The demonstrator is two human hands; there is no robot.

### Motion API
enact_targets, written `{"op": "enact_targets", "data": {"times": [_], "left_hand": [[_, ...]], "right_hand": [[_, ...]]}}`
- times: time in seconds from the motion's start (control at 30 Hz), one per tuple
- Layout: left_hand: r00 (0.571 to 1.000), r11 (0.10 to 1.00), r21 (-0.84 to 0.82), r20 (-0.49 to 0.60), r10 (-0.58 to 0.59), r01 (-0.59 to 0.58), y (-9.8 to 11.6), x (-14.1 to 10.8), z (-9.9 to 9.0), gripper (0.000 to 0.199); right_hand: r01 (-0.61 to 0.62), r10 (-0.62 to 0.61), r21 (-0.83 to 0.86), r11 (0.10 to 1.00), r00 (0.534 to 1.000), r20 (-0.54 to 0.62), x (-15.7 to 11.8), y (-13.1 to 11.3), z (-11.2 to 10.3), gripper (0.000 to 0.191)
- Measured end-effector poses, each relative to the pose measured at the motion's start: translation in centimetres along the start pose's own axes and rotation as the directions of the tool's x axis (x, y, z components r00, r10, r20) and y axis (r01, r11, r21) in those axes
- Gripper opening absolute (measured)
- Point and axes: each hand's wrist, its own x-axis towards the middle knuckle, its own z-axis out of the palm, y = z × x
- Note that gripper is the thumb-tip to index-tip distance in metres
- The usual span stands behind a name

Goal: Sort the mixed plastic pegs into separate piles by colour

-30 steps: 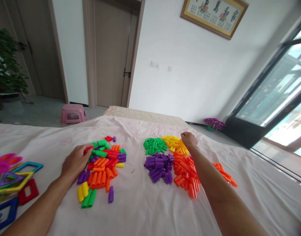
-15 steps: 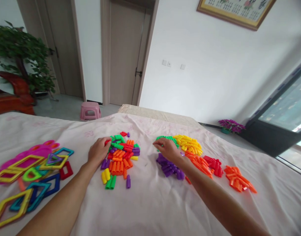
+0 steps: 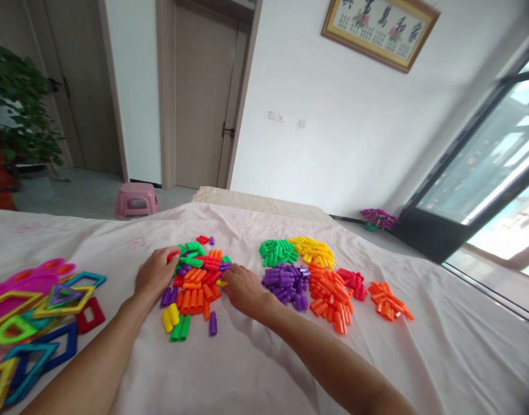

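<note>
A mixed pile of plastic pieces, orange, red, green, purple and yellow, lies on the cloth between my hands. My left hand is closed at the pile's left edge, with a red piece at its fingertips. At the right edge, my right hand has its fingers closed around the end of a yellow piece. Sorted heaps lie further right: green, yellow, purple, orange, red and a separate orange one.
Flat frame-shaped pieces and a pink piece lie at the left on the bed-like surface covered by a pale cloth. Beyond it stand a pink stool, a plant and purple flowers.
My right hand has moved left from above the green and purple heaps to the mixed pile and reached a yellow piece. My left hand stays at the pile. The view has turned slightly right.
</note>
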Motion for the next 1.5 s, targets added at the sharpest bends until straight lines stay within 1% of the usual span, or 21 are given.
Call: {"op": "enact_targets", "data": {"times": [0.07, 0.13, 0.17, 0.23, 0.3, 0.37, 0.4, 0.47, 0.5, 0.57, 0.63, 0.7, 0.8, 0.97, 1.13, 1.33, 1.43, 1.5], "left_hand": [[1.000, 1.000, 0.003, 0.012, 0.003, -0.003, -0.3, 0.2, 0.2, 0.041], [1.000, 1.000, -0.002, 0.018, 0.014, -0.014, -0.4, 0.3, 0.3, 0.042], [1.000, 1.000, -0.005, 0.020, 0.017, -0.017, -0.5, 0.3, 0.3, 0.042], [1.000, 1.000, -0.009, 0.024, 0.016, -0.016, -0.5, 0.3, 0.3, 0.044], [0.999, 1.000, -0.008, 0.029, 0.014, -0.013, -0.5, 0.3, 0.3, 0.045], [0.999, 1.000, -0.003, 0.032, 0.011, -0.011, -0.5, 0.3, 0.3, 0.046], [0.999, 1.000, -0.001, 0.033, 0.011, -0.011, -0.5, 0.3, 0.3, 0.046], [0.999, 1.000, -0.001, 0.031, 0.012, -0.012, -0.6, 0.3, 0.3, 0.046], [0.999, 1.000, -0.003, 0.029, 0.014, -0.014, -0.6, 0.3, 0.3, 0.046], [1.000, 1.000, -0.009, 0.026, 0.013, -0.013, -0.7, 0.3, 0.4, 0.046], [1.000, 1.000, -0.010, 0.024, 0.008, -0.008, -0.8, 0.4, 0.5, 0.045], [1.000, 1.000, -0.013, 0.018, 0.009, -0.009, -1.0, 0.5, 0.6, 0.044], [1.000, 1.000, -0.021, 0.018, 0.020, -0.019, -1.3, 0.6, 0.8, 0.043], [0.999, 1.000, -0.016, 0.028, 0.020, -0.020, -1.8, 0.9, 1.0, 0.044], [1.000, 1.000, -0.015, 0.011, 0.025, -0.025, -2.0, 1.0, 1.1, 0.042], [1.000, 1.000, -0.013, 0.013, 0.025, -0.025, -2.0, 1.0, 1.2, 0.044], [1.000, 1.000, -0.013, 0.013, 0.007, -0.007, -1.8, 0.9, 1.1, 0.043], [1.000, 1.000, -0.011, 0.017, -0.009, 0.010, -1.5, 0.8, 1.0, 0.043]], "right_hand": [[0.010, -0.010, 0.021, 1.000, 1.000, 0.003, -0.6, 0.1, -0.2, 0.015], [0.019, -0.017, 0.080, 0.997, 1.000, -0.022, -1.5, 0.7, -0.8, 0.016], [0.020, -0.014, 0.124, 0.992, 0.998, -0.056, -1.9, 1.2, -1.3, 0.018], [0.035, 0.001, 0.223, 0.974, 0.987, -0.159, -2.9, 2.7, -2.4, 0.024], [0.048, 0.043, 0.300, 0.953, 0.956, -0.289, -3.8, 5.2, -3.7, 0.028], [0.008, 0.138, 0.340, 0.940, 0.905, -0.402, -4.5, 8.7, -5.1, 0.025], [-0.041, 0.205, 0.354, 0.934, 0.873, -0.442, -4.9, 10.7, -5.7, 0.023], [-0.163, 0.356, 0.394, 0.905, 0.798, -0.487, -5.8, 15.2, -6.9, 0.022], [-0.229, 0.425, 0.403, 0.886, 0.746, -0.512, -6.3, 17.5, -7.4, 0.023], [-0.393, 0.545, 0.379, 0.838, 0.656, -0.522, -7.4, 22.1, -8.0, 0.024], [-0.555, 0.648, 0.341, 0.758, 0.588, -0.484, -8.6, 26.1, -8.1, 0.025], [-0.655, 0.709, 0.299, 0.694, 0.549, -0.444, -9.6, 29.2, -7.8, 0.026], [-0.707, 0.740, 0.267, 0.655, 0.530, -0.413, -10.4, 32.4, -7.1, 0.027], [-0.733, 0.752, 0.226, 0.641, 0.543, -0.373, -10.1, 35.3, -5.9, 0.031], [-0.747, 0.769, 0.225, 0.626, 0.543, -0.337, -9.7, 36.8, -5.0, 0.038], [-0.727, 0.766, 0.258, 0.637, 0.556, -0.323, -10.2, 36.6, -4.4, 0.049], [-0.708, 0.756, 0.281, 0.648, 0.555, -0.346, -10.8, 35.9, -4.6, 0.053], [-0.692, 0.746, 0.296, 0.659, 0.550, -0.375, -11.0, 35.2, -5.0, 0.052]]}}
